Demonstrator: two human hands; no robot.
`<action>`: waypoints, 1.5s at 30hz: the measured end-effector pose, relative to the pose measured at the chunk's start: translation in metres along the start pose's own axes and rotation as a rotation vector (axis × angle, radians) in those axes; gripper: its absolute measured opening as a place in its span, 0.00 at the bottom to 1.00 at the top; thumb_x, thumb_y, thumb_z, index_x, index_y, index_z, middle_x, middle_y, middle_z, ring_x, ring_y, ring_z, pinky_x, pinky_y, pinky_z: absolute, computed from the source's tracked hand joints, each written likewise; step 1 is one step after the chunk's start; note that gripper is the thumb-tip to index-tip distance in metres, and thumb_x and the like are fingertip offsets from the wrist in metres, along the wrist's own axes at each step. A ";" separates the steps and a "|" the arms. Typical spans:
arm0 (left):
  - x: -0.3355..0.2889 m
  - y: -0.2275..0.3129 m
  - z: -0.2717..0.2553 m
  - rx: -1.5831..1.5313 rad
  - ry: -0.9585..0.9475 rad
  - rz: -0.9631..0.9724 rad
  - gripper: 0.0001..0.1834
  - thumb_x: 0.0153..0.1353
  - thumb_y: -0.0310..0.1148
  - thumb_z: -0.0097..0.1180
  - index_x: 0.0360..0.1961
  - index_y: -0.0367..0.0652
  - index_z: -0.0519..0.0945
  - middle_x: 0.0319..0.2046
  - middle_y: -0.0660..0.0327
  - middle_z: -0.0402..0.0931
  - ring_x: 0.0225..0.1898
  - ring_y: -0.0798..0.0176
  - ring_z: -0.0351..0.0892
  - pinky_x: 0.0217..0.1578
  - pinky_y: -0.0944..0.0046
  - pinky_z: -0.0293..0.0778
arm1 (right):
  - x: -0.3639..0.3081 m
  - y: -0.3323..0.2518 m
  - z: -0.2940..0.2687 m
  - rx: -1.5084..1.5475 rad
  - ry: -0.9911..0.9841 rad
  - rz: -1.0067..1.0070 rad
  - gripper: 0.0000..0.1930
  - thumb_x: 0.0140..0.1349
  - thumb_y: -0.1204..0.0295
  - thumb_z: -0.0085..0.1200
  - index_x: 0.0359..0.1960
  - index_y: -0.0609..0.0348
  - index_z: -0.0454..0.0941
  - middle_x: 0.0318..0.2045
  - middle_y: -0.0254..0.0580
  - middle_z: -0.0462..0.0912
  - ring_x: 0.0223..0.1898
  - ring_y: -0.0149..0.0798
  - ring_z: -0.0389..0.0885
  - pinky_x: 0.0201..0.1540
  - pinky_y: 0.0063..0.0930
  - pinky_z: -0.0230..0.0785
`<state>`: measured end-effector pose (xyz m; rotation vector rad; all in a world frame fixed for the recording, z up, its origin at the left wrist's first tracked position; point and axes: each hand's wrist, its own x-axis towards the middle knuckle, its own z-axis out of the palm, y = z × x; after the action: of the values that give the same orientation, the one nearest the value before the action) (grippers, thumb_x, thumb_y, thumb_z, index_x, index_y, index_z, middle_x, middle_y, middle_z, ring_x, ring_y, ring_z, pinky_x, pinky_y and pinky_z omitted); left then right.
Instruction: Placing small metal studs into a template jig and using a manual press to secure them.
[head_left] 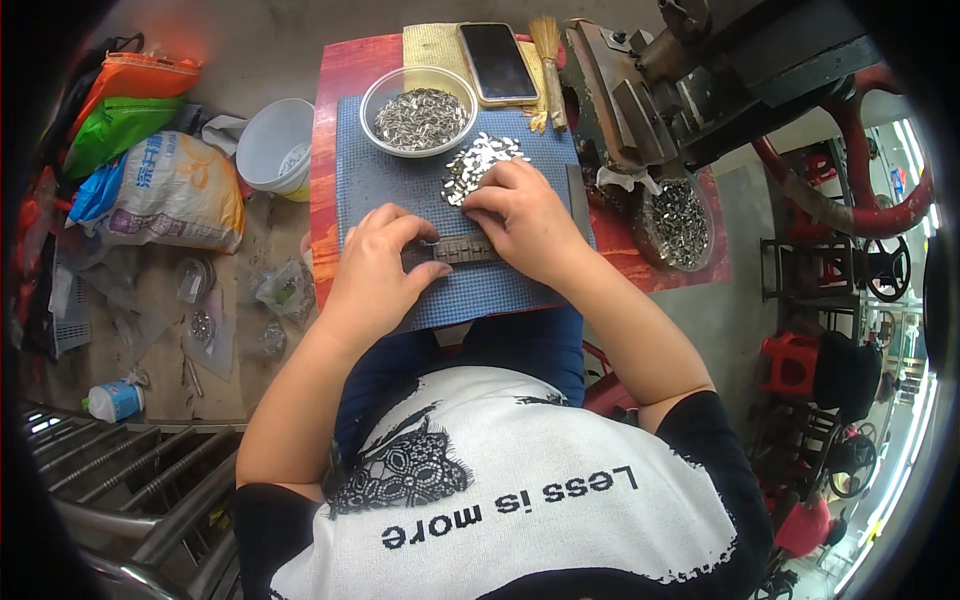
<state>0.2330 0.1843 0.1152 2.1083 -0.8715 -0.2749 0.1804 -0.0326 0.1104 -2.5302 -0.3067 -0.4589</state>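
Slotted metal bar (466, 249) lies on the blue mat (385, 182), nr its near edge; L hand (375, 262) has its L end between thumb & index. R hand (525, 215) curls by the small metal pieces (480, 168) (can't tell if it's pinching one). I'd brace the bar flat, fingertips off the slots. Bowl (420, 153) & phone (498, 62) sit behind; machine (740, 75) crowds the R side.

Blue gridded mat (365, 180), silvery pieces (478, 165), grey metal strip (465, 248); red streaked tabletop (326, 200)

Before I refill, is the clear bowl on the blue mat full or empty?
Partly full: small metal pieces heap inside the bowl, below its rim.
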 end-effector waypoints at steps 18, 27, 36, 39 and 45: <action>-0.010 -0.009 0.014 0.012 0.151 0.096 0.15 0.48 0.31 0.73 0.37 0.39 0.83 0.40 0.58 0.75 0.47 0.52 0.75 0.50 0.56 0.68 | 0.000 -0.010 -0.015 0.156 -0.149 0.008 0.08 0.57 0.75 0.64 0.36 0.61 0.80 0.38 0.44 0.77 0.44 0.49 0.75 0.49 0.39 0.69; -0.010 -0.009 0.015 0.042 0.170 0.121 0.15 0.47 0.30 0.73 0.37 0.39 0.83 0.40 0.58 0.75 0.46 0.53 0.75 0.48 0.58 0.70 | -0.009 -0.022 -0.013 0.100 -0.213 -0.008 0.08 0.55 0.76 0.63 0.36 0.61 0.80 0.38 0.44 0.77 0.45 0.49 0.75 0.50 0.40 0.69; -0.008 -0.014 0.011 0.051 0.188 0.124 0.13 0.49 0.29 0.72 0.35 0.38 0.82 0.37 0.57 0.75 0.43 0.52 0.76 0.45 0.57 0.71 | -0.020 -0.002 -0.030 0.304 0.045 0.330 0.05 0.59 0.74 0.63 0.36 0.62 0.84 0.33 0.45 0.82 0.36 0.45 0.80 0.42 0.34 0.72; -0.009 -0.009 0.005 0.041 0.177 0.135 0.14 0.49 0.28 0.72 0.35 0.38 0.82 0.37 0.56 0.75 0.43 0.52 0.76 0.45 0.57 0.72 | -0.034 -0.003 -0.032 0.304 0.103 0.356 0.06 0.59 0.74 0.63 0.36 0.62 0.83 0.33 0.45 0.82 0.37 0.45 0.81 0.42 0.34 0.72; -0.002 0.000 -0.004 -0.004 0.066 0.034 0.16 0.49 0.30 0.73 0.38 0.38 0.81 0.37 0.57 0.76 0.41 0.54 0.76 0.43 0.58 0.73 | -0.046 0.002 -0.018 0.242 0.170 0.257 0.05 0.59 0.76 0.64 0.35 0.63 0.83 0.32 0.41 0.82 0.34 0.40 0.79 0.39 0.29 0.70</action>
<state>0.2335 0.1877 0.1179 2.0853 -0.8667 -0.1882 0.1340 -0.0497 0.1055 -2.2378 0.0271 -0.4986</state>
